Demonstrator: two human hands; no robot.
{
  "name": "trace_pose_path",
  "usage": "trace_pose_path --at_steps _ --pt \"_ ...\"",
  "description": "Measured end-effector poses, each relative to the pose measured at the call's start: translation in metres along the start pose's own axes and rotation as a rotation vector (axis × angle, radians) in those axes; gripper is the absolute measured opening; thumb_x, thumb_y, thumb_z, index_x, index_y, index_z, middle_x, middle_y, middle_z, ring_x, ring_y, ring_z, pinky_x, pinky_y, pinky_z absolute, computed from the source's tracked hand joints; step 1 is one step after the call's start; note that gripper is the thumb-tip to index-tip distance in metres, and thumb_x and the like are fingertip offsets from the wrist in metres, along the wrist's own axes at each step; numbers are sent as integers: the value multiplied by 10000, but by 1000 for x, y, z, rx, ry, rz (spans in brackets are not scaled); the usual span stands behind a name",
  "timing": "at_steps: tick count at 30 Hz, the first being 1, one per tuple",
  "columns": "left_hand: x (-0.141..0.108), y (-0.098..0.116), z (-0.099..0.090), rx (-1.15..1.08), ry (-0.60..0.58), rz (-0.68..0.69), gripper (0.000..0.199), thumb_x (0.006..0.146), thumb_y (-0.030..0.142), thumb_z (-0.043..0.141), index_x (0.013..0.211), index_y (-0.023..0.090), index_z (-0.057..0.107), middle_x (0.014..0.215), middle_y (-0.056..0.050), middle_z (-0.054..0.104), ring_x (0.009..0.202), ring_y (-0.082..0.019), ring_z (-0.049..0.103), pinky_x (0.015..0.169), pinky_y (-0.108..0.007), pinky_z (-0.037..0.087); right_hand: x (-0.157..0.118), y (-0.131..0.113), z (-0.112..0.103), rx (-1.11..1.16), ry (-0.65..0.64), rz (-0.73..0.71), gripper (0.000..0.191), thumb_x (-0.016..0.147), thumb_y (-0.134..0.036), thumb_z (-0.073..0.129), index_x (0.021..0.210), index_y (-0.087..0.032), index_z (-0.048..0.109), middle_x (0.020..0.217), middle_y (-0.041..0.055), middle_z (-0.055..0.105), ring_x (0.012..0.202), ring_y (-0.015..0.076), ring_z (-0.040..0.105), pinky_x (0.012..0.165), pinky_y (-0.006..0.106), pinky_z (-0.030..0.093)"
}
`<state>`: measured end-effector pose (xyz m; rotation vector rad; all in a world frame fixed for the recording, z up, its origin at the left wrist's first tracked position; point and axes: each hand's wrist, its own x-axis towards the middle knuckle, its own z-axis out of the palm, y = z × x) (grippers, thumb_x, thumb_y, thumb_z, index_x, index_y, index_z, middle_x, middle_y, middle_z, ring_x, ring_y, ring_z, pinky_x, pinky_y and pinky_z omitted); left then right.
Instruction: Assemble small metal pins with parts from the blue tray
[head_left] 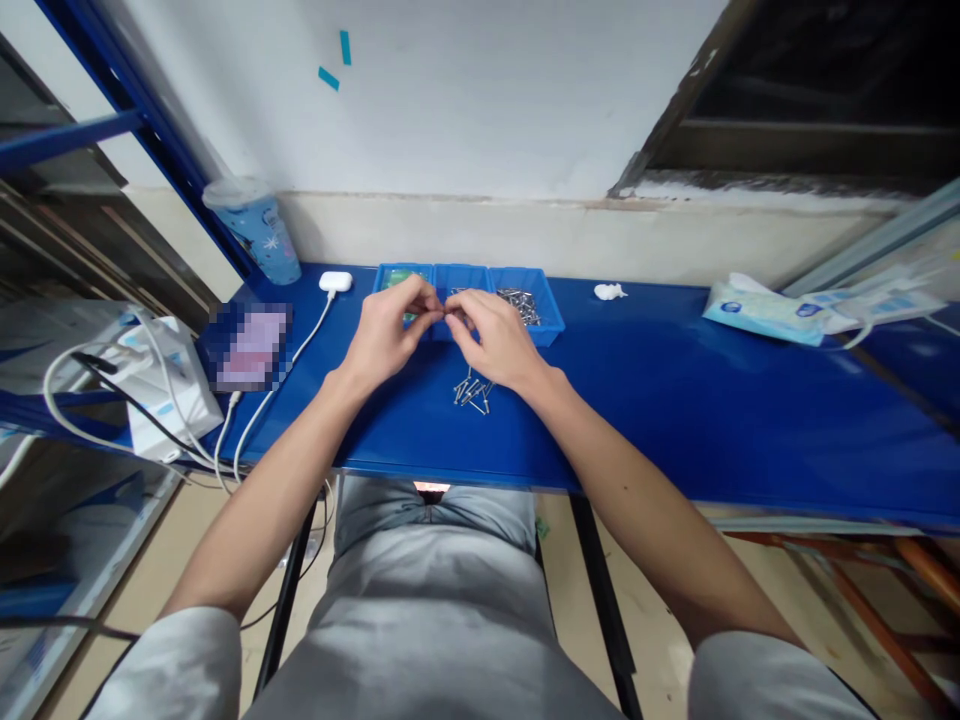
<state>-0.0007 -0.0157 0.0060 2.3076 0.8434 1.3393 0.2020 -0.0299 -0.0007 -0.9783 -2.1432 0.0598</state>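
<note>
My left hand (394, 325) and my right hand (491, 335) meet fingertip to fingertip in front of the blue bins. Both are closed in a pinch; whatever lies between the fingers is too small and too hidden to name. Behind them three blue plastic bins stand side by side. Green pieces show in the left bin (381, 278), and the middle bin (461, 276) is partly covered by my fingers. Metal screws (521, 303) fill the right bin (553, 318). A small loose pile of screws (472, 392) lies on the blue table (637, 400) just below my right hand.
On the left are a blue cup (262, 235), a white earphone case (335, 282) on a cable, a blurred-out item (251, 345) and a white power strip (165, 390) with cables. A crumpled tissue (610, 291) and a tissue pack (765, 312) lie to the right.
</note>
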Motion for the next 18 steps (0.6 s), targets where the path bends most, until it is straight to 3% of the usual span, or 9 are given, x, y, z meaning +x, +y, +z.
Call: trace_pose_path --at_steps 8,18 --pt "-1 2 0 93 27 -24 131 1017 309 661 1030 179 676 960 -42 757 845 -144 712 827 -257 579 -1 3 5 -37 55 -53 179 1068 -239 470 1046 -198 643 1019 99 742 947 241 658 867 389 489" --pt "-3 0 0 177 -73 -16 236 1091 296 541 1053 158 729 913 -41 758 779 -138 651 776 -255 502 -2 2 6 -68 120 -37 152 1057 -217 501 1036 -202 650 967 81 730 836 215 647 779 372 476"
